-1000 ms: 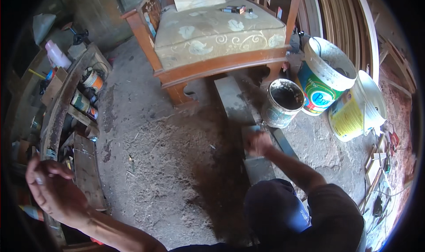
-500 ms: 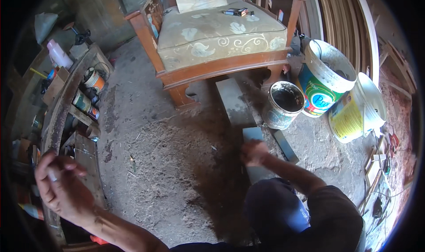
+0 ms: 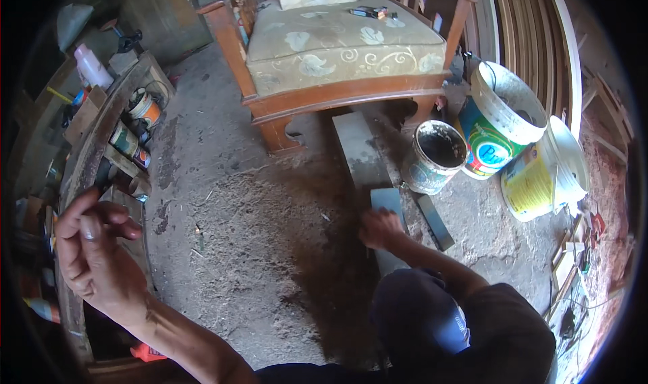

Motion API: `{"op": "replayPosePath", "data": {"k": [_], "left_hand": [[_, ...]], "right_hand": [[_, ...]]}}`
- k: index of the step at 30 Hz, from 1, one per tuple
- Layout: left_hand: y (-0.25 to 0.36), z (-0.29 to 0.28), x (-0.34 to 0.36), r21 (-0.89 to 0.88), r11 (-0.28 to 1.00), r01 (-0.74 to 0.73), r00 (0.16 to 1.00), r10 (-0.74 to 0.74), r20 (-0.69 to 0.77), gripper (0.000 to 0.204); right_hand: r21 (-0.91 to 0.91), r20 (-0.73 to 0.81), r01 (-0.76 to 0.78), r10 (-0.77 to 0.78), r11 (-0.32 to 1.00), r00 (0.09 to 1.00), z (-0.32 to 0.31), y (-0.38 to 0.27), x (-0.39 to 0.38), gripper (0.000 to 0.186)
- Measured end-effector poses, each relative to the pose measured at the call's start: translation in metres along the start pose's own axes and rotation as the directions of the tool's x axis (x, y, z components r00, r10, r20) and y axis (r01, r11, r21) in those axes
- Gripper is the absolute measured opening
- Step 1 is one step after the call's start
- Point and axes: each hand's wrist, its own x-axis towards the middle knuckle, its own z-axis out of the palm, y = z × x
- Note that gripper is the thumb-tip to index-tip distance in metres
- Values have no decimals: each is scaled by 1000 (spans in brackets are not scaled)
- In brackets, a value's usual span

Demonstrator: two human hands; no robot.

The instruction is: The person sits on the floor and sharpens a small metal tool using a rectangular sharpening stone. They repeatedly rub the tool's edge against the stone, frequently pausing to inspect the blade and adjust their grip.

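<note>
My right hand (image 3: 382, 229) is closed on top of a flat blue-grey block that looks like a sharpening stone (image 3: 387, 199). Whatever its fingers grip is hidden beneath them. The stone lies on a long grey plank (image 3: 352, 133) that runs under the chair. Beside it on the floor rests a narrow dark grey bar (image 3: 435, 223). On the other side, my left hand (image 3: 101, 256) is raised near the workbench edge. Its fingers are loosely curled and apart, with nothing in them; the fingertips look dirty.
A wooden chair (image 3: 344, 99) with a patterned cushion stands ahead. Right of the plank are a paint-stained bucket (image 3: 435, 171), a larger green-labelled bucket (image 3: 489, 138) and a yellow-labelled bucket (image 3: 536, 188). Cans crowd the bench (image 3: 118, 154) at left. Dark round cloth (image 3: 412, 310) blocks the lower middle.
The right hand has shifted slightly left on the stone and stays closed. The left hand stays raised, its fingers turned a little. The whole view has tilted slightly.
</note>
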Motion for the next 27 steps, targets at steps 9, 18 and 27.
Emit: {"op": "replayPosePath", "data": {"k": [9, 18, 27], "left_hand": [[9, -2, 5, -128, 991, -29, 997, 38, 64, 30], [15, -1, 5, -60, 997, 51, 992, -44, 116, 33], [20, -31, 11, 183, 976, -120, 987, 97, 129, 39]], "right_hand": [[62, 131, -196, 186, 979, 974, -4, 20, 18, 28], [-31, -71, -247, 244, 969, 967, -12, 8, -11, 43], [-30, 6, -168, 168, 985, 986, -6, 7, -43, 43]]}}
